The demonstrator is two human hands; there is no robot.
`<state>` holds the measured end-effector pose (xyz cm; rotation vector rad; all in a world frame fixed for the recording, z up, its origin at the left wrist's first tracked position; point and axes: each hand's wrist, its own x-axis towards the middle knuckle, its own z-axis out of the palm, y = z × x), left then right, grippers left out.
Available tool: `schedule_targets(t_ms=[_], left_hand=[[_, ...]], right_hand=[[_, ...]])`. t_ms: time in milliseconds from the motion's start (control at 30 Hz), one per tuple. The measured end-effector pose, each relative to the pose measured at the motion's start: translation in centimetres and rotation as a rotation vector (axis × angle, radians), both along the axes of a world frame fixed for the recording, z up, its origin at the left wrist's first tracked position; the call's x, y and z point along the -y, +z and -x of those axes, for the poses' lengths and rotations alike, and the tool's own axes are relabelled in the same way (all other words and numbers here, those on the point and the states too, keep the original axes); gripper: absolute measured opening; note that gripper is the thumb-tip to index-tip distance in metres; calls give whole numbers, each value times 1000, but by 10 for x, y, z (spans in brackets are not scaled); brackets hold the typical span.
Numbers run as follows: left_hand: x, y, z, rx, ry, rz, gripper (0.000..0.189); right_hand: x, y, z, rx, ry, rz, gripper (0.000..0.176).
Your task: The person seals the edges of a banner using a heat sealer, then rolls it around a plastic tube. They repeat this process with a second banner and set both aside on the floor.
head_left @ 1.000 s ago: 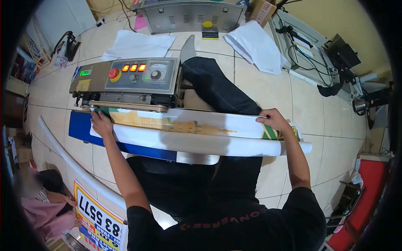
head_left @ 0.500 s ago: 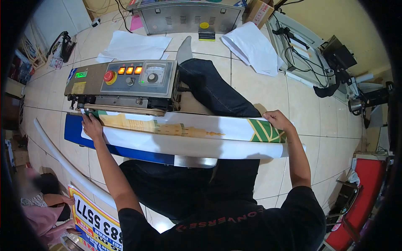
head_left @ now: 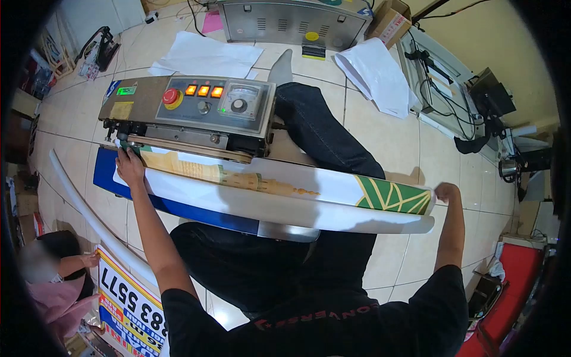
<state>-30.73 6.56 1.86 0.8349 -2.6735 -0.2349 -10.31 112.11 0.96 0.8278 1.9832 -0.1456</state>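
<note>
Feeding step, I reckon: left hand (head_left: 129,166) on the long printed bag (head_left: 285,191) at the band sealer (head_left: 190,110) mouth, pinch or press unclear. Right hand (head_left: 447,193) fingers closed on its far end. Next needs the edge level and taut.

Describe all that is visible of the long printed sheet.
The printed sheet is long, mostly white, curled lengthwise, with a beige print along the middle and green leaf lines at its right end. It lies slanted across the blue bed below the machine. The left hand lies on its left end at the machine's belt; the right hand grips the right end.
</note>
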Motion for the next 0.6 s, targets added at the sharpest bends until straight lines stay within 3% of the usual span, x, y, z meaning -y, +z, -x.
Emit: schedule_targets(t_ms=[100, 167, 233, 267, 300, 367, 400, 500, 600], left_hand=[[2, 1, 5, -9, -11, 28, 60], [8, -1, 5, -29, 6, 50, 62], [14, 1, 7, -24, -7, 34, 61], [17, 1, 8, -26, -2, 40, 60], [20, 1, 9, -29, 5, 45, 59], [30, -3, 13, -34, -1, 37, 59], [34, -4, 14, -51, -6, 30, 58], [43, 1, 15, -79, -17, 38, 57], [47, 1, 20, -106, -16, 37, 56]], right_hand=[[-37, -21, -24, -375, 559, -415, 38], [60, 32, 16, -848, 262, -267, 36], [149, 58, 50, -1116, 214, 206, 27], [199, 67, 63, -1156, 245, 391, 25], [257, 86, 71, -1048, 96, 583, 28], [346, 114, 83, -938, 391, 755, 33], [369, 104, 84, -1094, 591, 806, 31], [402, 94, 91, -898, 662, 855, 25], [387, 94, 87, -916, 688, 821, 22]])
